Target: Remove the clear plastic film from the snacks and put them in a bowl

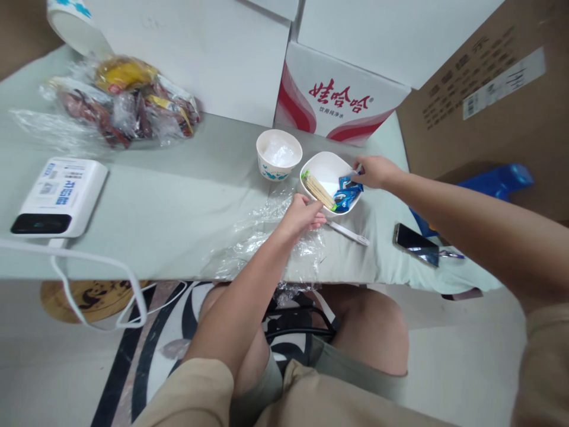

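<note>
A white, rounded-square bowl (326, 166) stands on the cloth-covered table. Inside it lie a bundle of pale sticks in clear wrap with green ends (319, 191) and small blue packets (345, 200). My left hand (304, 213) is closed on the bowl's near left rim, some fingers below it. At the right rim, my right hand (376, 172) reaches in with its fingertips pinched on the upper blue packet (345, 181). A paper cup (272, 172) with crumpled clear plastic inside stands just left of the bowl. Below the bowl lies a white stick-like utensil (349, 233).
Clear plastic wrap (253, 243) spreads near the table edge. A white device (62, 196) with a cable and bagged snacks (128, 107) lie left. Boxes (342, 95) stand behind. A phone (416, 244) and a blue object (493, 182) are to the right.
</note>
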Motion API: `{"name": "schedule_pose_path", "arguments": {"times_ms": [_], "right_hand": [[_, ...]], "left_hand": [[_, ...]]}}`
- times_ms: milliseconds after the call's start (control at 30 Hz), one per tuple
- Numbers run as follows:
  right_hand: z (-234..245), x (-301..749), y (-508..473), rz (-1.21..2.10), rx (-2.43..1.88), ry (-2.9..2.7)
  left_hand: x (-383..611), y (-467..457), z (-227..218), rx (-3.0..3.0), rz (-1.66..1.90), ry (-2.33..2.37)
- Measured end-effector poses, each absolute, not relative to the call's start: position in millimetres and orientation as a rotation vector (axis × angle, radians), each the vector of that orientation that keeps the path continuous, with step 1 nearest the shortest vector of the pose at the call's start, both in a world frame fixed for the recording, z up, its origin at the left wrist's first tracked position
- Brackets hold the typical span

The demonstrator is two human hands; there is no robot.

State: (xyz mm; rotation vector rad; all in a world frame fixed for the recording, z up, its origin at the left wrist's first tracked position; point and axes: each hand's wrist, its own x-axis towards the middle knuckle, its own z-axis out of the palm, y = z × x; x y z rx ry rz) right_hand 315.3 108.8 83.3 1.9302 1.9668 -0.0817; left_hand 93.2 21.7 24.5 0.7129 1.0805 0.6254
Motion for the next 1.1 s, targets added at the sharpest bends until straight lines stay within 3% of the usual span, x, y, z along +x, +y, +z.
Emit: {"name": "schedule_pose_path", "arguments": {"times_ms": [233, 467, 600, 733, 933, 1100], "right_hand": [[73.5, 328.1, 116.2, -0.122, 2.064, 2.053], [86.5, 298.0, 44.8, 0.246, 2.309, 2.793], [60.2, 246.4, -57.6, -0.144, 1.901, 3.189], [6.0, 221.9, -117.8, -0.346, 1.484, 3.09], [-32.0, 233.1, -132.0, -0.307, 1.399, 2.921], [-33.4, 233.6, -135.5, -0.285, 1.583, 3.087]], "left_hand": [[94.8, 21.8, 22.3, 0.728, 0.614, 1.076], [74.6, 14.0, 36.6, 0.789, 0.545, 1.146], [48.5, 4.4, 37.2, 1.064, 0.566, 1.119], [15.9, -2.2, 28.9, 1.604, 0.683, 1.176], [-39.3, 22.8, 12.3, 1.881, 0.774, 1.531], [-67.0, 17.2, 32.1, 1.89, 0.921, 1.829]]}}
